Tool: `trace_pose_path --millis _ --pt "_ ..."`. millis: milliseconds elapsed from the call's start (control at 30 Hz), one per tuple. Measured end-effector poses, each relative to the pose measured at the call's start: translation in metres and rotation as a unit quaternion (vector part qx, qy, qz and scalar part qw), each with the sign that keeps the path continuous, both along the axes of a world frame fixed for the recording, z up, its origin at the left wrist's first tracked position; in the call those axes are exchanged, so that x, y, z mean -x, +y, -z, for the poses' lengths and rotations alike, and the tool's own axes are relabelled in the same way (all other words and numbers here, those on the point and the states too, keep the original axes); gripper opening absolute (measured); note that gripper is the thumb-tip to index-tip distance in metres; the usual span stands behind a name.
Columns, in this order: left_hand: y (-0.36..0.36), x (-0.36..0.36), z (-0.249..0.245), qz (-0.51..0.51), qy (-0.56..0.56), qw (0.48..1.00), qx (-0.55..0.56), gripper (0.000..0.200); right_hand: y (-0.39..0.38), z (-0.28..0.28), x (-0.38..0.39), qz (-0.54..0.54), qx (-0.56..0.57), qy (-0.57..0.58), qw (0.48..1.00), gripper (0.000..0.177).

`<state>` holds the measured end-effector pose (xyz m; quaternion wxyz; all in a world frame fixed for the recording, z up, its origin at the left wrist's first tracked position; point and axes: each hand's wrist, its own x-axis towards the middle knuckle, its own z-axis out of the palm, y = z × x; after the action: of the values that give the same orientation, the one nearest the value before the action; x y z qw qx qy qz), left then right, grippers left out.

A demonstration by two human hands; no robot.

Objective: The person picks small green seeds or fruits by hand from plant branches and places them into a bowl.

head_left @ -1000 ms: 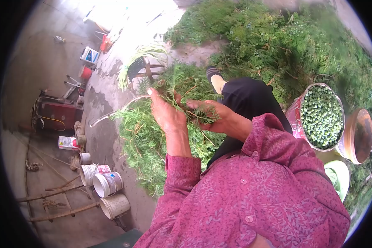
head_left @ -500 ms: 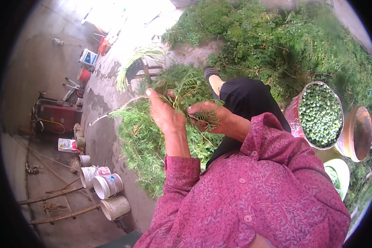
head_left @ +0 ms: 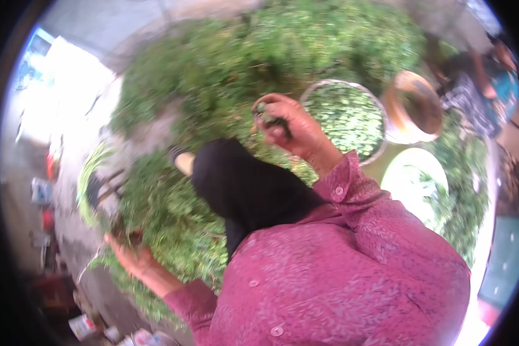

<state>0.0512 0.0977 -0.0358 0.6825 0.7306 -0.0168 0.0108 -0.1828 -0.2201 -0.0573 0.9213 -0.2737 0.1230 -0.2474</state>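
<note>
My right hand (head_left: 294,127) is raised in front of the wide bucket (head_left: 380,124) of small green cones. Its fingers are curled round a few green cones (head_left: 263,108) and a dark green bit. Lower left, my left hand (head_left: 135,259) is blurred, low over the heap of cut evergreen branches (head_left: 173,230). A pale bare branch end (head_left: 85,268) runs out by its thumb, and the hand appears closed on that branch. Foliage and blur hide part of its fingers.
A brown tub (head_left: 435,115) and a pale green basin (head_left: 391,179) stand beyond the bucket. A larger heap of greenery (head_left: 242,52) spreads ahead. At far right sits another person (head_left: 504,92). A small stool (head_left: 111,187) stands at left, with several pails at lower left.
The view has swung right. My hands, earlier together on the evergreen branch, are now apart: the right has moved over toward the bucket with cones, while the left stays by the branches.
</note>
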Motion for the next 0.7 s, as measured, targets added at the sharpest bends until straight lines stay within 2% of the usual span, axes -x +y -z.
trace_pose_path --millis 33,100,167,233,267,333,367,433,467,567,600,667,700 --pt "-0.002 0.001 0.004 -0.007 0.034 0.998 -0.045 0.041 -0.020 0.011 0.029 0.068 0.043 0.064 0.995 0.018" --pt "0.005 -0.005 0.020 0.059 0.065 0.996 -0.015 0.039 -0.052 0.041 0.092 0.172 0.049 0.151 0.972 0.018" --pt "-0.003 0.005 0.020 0.060 0.070 0.996 -0.008 0.038 -0.067 0.062 0.149 0.271 0.094 0.332 0.898 0.016" --pt "-0.005 0.008 0.023 0.056 0.072 0.996 -0.001 0.037 -0.081 0.091 0.201 0.321 0.091 0.435 0.836 0.015" --pt "-0.004 0.005 0.025 0.071 0.062 0.996 0.005 0.036 -0.084 0.097 0.216 0.323 0.092 0.439 0.833 0.015" --pt "-0.010 0.004 0.025 0.065 0.073 0.995 0.036 0.037 -0.085 0.101 0.230 0.328 0.056 0.591 0.735 0.015" --pt "-0.009 0.002 0.027 0.066 0.075 0.994 0.036 0.037 -0.087 0.106 0.233 0.329 0.055 0.593 0.733 0.015" --pt "-0.006 -0.007 0.030 0.081 0.061 0.995 -0.001 0.039 -0.090 0.107 0.233 0.295 -0.027 0.520 0.801 0.017" --pt "-0.005 -0.009 0.031 0.080 0.062 0.995 -0.001 0.039 -0.090 0.104 0.231 0.294 -0.027 0.521 0.801 0.017" --pt "0.000 -0.012 0.032 0.094 0.063 0.993 -0.018 0.040 -0.089 0.090 0.222 0.259 -0.051 0.573 0.776 0.038" --pt "0.002 -0.011 0.032 0.096 0.049 0.994 -0.024 0.042 -0.091 0.090 0.224 0.257 -0.051 0.573 0.776 0.038" --pt "0.001 -0.005 0.030 0.096 0.036 0.994 -0.030 0.044 -0.096 0.090 0.237 0.212 -0.021 0.582 0.784 0.048" --pt "-0.006 0.003 0.025 0.089 0.046 0.995 -0.017 0.045 -0.088 0.091 0.251 0.223 0.070 0.518 0.823 0.049"
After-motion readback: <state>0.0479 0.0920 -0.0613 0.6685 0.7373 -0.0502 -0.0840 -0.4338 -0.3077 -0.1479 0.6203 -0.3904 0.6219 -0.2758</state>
